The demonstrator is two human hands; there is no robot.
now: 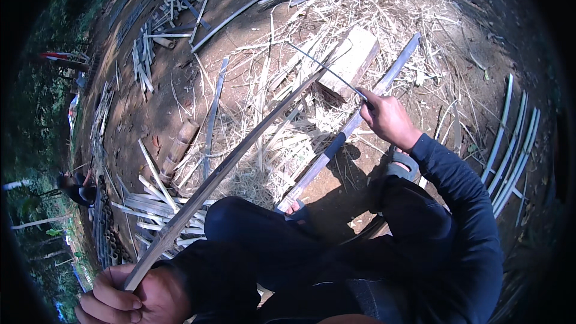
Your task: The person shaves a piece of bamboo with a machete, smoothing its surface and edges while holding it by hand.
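Observation:
My left hand (135,297), at the lower left, is closed around the near end of a long split bamboo strip (189,213). The strip slants up and away to a pale squared wood block (351,60), where its far end lies against or over the block. My right hand (389,121) grips a knife whose handle is mostly hidden in the fist. Its thin dark blade (329,71) points to the upper left and crosses the strip's far end beside the block. Whether the edge touches the strip, I cannot tell.
Pale shavings (396,9) surround the block. A grey slat (336,144) runs between my feet. Split pieces (159,207) and a bamboo section (179,151) lie left; long strips (513,150) lie right. Another person (81,189) is at the far left.

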